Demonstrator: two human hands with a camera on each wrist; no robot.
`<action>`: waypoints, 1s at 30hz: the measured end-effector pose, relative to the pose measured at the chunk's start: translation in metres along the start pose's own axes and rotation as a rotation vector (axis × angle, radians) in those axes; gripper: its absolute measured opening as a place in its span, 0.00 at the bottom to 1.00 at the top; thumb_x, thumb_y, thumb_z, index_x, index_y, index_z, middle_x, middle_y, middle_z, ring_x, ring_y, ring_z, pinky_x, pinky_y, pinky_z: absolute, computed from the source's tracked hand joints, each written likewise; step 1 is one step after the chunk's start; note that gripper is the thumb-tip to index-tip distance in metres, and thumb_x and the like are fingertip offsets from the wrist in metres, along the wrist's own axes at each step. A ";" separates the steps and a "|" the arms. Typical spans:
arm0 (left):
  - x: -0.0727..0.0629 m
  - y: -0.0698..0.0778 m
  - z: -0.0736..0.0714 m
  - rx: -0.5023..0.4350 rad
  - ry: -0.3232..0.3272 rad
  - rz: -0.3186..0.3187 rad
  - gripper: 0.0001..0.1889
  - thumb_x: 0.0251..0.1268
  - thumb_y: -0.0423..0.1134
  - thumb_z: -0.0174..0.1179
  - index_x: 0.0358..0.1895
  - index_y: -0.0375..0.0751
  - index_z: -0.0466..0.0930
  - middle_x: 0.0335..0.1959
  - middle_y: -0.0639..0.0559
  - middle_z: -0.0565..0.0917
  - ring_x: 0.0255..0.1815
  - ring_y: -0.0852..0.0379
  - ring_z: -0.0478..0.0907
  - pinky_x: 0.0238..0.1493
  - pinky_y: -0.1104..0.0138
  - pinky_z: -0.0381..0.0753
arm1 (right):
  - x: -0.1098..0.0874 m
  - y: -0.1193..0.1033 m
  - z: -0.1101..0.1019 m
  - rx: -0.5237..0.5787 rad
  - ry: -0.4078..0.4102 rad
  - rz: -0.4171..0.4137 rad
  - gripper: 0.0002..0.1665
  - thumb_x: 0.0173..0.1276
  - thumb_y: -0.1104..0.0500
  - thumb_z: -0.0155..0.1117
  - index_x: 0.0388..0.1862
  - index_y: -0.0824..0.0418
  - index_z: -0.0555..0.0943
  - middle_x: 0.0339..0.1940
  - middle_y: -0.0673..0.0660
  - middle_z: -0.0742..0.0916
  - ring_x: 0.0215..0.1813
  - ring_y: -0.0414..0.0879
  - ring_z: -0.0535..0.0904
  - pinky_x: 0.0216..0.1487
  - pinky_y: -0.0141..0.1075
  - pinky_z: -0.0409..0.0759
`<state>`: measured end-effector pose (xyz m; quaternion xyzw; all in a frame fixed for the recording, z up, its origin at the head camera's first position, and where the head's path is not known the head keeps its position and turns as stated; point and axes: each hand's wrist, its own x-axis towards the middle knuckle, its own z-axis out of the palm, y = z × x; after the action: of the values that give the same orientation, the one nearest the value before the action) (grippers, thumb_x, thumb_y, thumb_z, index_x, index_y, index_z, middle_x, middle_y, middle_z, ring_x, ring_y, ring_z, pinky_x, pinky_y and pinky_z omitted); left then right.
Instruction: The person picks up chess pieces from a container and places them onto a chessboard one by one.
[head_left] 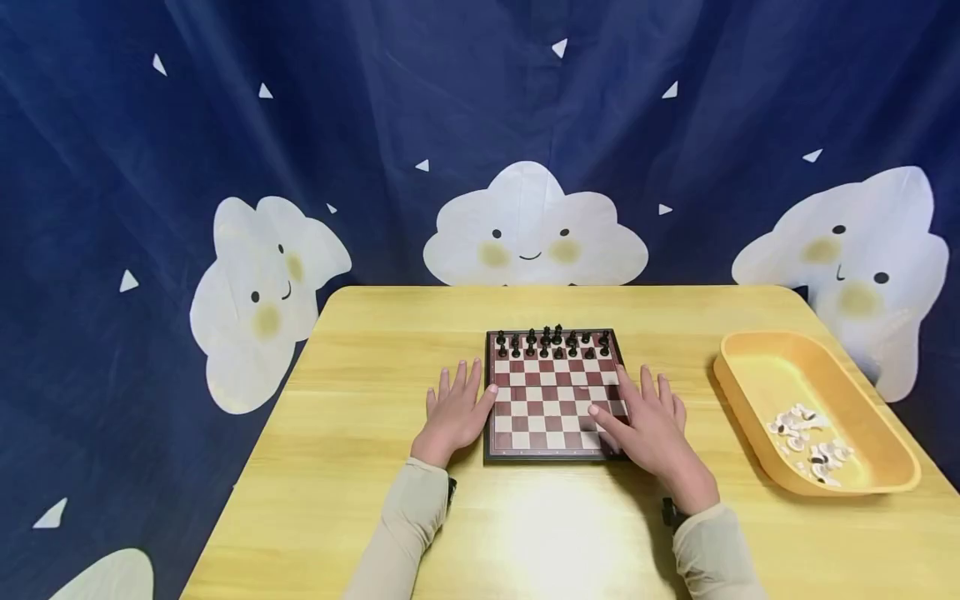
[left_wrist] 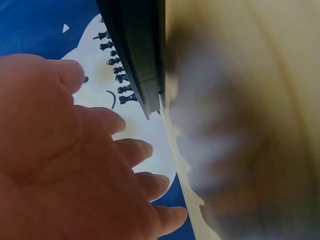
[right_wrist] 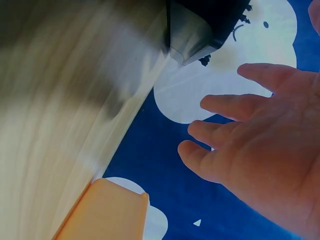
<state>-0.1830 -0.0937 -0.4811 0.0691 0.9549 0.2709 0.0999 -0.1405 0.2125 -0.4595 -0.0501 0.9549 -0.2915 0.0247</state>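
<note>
A chessboard (head_left: 551,408) with brown and white squares lies on the table. Black chess pieces (head_left: 558,339) stand in two rows along its far side; some also show in the left wrist view as dark pieces (left_wrist: 128,98). My left hand (head_left: 453,414) is beside the board's left edge, fingers spread, thumb at the border; whether it touches cannot be told. Over the board's right edge is my right hand (head_left: 654,423), its thumb above the squares and fingers extended. Both palms, the left hand (left_wrist: 90,150) and the right hand (right_wrist: 265,130), hold nothing.
To the right stands a yellow-orange tray (head_left: 750,417), with white chess pieces (head_left: 798,421) lying loose in a pile inside. Everything sits on a wooden table (head_left: 360,467). Behind it hangs a dark blue curtain (head_left: 465,92) with white clouds and triangles.
</note>
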 end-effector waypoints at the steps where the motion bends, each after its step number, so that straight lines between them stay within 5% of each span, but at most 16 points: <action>1: 0.000 0.000 -0.001 0.004 -0.009 -0.006 0.36 0.84 0.62 0.31 0.86 0.50 0.41 0.86 0.43 0.42 0.84 0.34 0.31 0.77 0.34 0.32 | 0.000 0.000 0.001 0.000 -0.001 0.000 0.55 0.76 0.30 0.54 0.85 0.64 0.51 0.82 0.79 0.46 0.81 0.79 0.33 0.72 0.73 0.34; 10: 0.003 0.001 0.001 0.003 -0.091 -0.028 0.36 0.84 0.63 0.31 0.86 0.56 0.40 0.86 0.44 0.42 0.83 0.31 0.31 0.76 0.32 0.31 | -0.001 0.001 0.001 0.015 -0.005 0.005 0.55 0.77 0.31 0.53 0.85 0.65 0.52 0.82 0.80 0.48 0.80 0.80 0.35 0.72 0.74 0.35; 20: 0.008 -0.008 0.005 0.026 -0.105 -0.060 0.33 0.85 0.60 0.29 0.86 0.60 0.40 0.86 0.46 0.40 0.84 0.32 0.28 0.76 0.33 0.28 | 0.002 0.003 0.000 0.012 -0.007 0.004 0.53 0.77 0.32 0.54 0.85 0.65 0.53 0.81 0.81 0.50 0.80 0.80 0.37 0.72 0.74 0.36; 30: 0.011 -0.012 0.000 0.090 -0.142 0.006 0.34 0.85 0.59 0.31 0.86 0.58 0.37 0.86 0.44 0.40 0.84 0.31 0.29 0.77 0.34 0.29 | 0.004 0.004 -0.003 0.006 -0.009 0.003 0.53 0.77 0.32 0.54 0.84 0.65 0.54 0.81 0.81 0.52 0.80 0.80 0.39 0.72 0.74 0.37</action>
<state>-0.1946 -0.1013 -0.4891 0.0954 0.9564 0.2223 0.1633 -0.1447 0.2169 -0.4598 -0.0499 0.9540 -0.2942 0.0298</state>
